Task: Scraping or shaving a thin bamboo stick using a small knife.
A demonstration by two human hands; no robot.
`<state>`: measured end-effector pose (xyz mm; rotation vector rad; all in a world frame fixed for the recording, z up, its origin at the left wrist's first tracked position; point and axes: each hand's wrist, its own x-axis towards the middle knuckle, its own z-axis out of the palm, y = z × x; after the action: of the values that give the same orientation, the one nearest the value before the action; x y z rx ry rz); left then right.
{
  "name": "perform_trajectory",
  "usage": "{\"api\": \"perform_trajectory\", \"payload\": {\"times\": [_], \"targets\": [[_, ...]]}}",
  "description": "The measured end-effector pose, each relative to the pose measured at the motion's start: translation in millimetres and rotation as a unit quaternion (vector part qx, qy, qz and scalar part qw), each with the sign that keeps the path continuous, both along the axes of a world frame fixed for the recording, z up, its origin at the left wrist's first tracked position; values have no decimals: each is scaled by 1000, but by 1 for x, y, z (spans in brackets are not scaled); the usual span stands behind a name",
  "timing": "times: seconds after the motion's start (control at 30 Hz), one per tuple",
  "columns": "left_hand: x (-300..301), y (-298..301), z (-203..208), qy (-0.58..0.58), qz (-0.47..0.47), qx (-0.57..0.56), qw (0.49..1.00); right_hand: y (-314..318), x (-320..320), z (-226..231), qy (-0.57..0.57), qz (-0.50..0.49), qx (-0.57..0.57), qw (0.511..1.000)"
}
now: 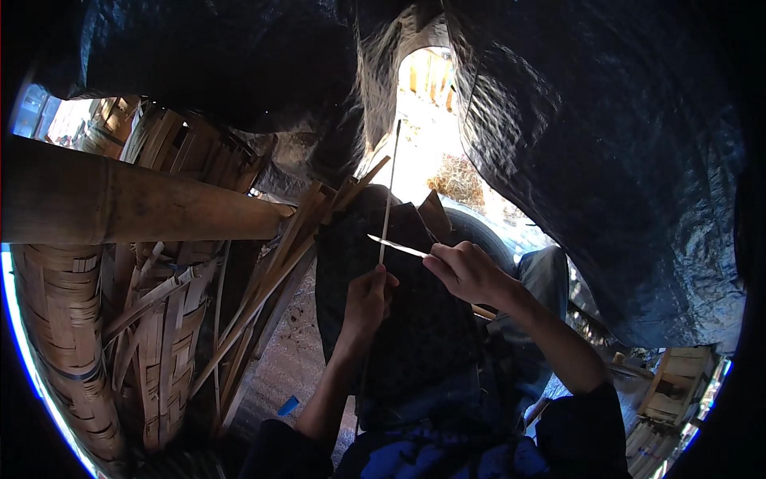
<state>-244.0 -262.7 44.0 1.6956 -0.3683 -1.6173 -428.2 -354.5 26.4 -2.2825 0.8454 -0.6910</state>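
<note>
My left hand (368,300) is closed around the lower part of a thin bamboo strip (391,188), which points up and away from me. A knife (396,246) is gripped in my right hand (472,274), its pale narrow blade pointing left. The blade crosses the strip just above my left fingers; whether it presses into the strip, I cannot tell. Both hands are over a dark cloth (423,351) spread across my lap. Much of the knife's handle is hidden by my right hand.
A thick bamboo pole (144,199) juts in from the left, above woven bamboo work (68,335). Long split bamboo strips (259,299) lean left of my lap. Black plastic sheeting (590,152) hangs ahead and right. A blue scrap (288,405) lies on the ground.
</note>
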Motion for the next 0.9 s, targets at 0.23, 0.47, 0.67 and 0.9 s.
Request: {"api": "perform_trajectory", "payload": {"times": [0.23,0.47,0.67,0.9], "targets": [[-5,7,-2,-79,-17,-36,996,-12,4,-5,111,101,91,984],[-3,8,-9,-67,-10,-53,996,-3,5,-17,48,67,21,996],[-17,12,-14,-272,-35,-118,955,-7,5,-5,142,82,67,984],[-11,14,-12,-139,1,-85,987,-14,5,-10,139,111,107,978]]}}
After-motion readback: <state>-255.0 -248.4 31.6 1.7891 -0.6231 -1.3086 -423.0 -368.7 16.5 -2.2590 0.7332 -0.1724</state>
